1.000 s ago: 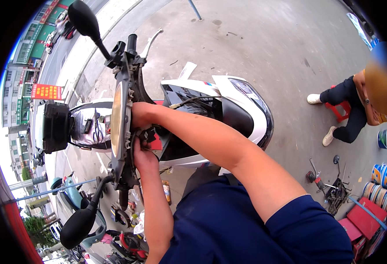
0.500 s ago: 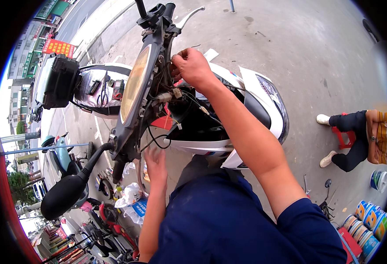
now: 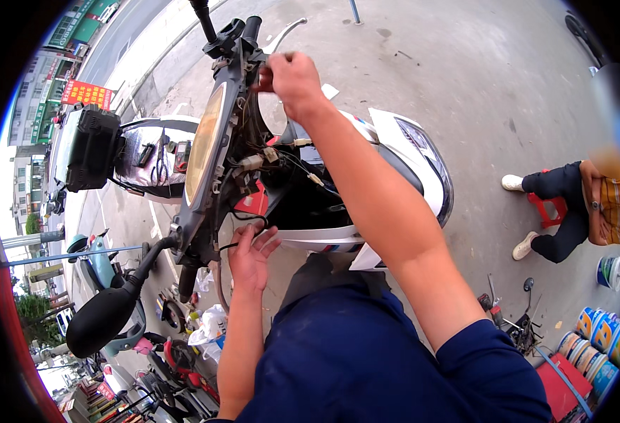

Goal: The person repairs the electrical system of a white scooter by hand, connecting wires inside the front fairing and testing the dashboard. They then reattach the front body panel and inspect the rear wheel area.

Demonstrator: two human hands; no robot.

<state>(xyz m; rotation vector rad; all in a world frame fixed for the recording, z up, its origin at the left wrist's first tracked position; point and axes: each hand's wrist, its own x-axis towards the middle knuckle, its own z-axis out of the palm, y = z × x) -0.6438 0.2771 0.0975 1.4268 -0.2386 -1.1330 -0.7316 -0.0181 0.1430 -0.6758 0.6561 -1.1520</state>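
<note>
In front of me stands a scooter's handlebar cover (image 3: 215,158), opened up, with an amber lens and bundles of exposed wires. My right hand (image 3: 292,84) is at its far end, below the brake lever (image 3: 285,35). Its fingers are curled in; what they pinch, if anything, is hidden. Palm up, my left hand (image 3: 250,264) is at the near end with its fingers apart. A black cable (image 3: 250,216) loops right beside these fingers. Pale wire connectors (image 3: 251,163) hang between the hands, over the scooter's white body (image 3: 426,151).
A black mirror (image 3: 102,319) sticks out at the near left. Scissors (image 3: 160,169) and other tools lie on another scooter's seat by a black box (image 3: 91,148). To the right a person sits on a red stool (image 3: 551,208). Paint buckets (image 3: 599,342) stand at the lower right.
My right hand has moved farther away along the handlebar cover, toward the brake lever. My left hand, blurred before, now shows spread fingers beside the black cable. The whole view has shifted slightly.
</note>
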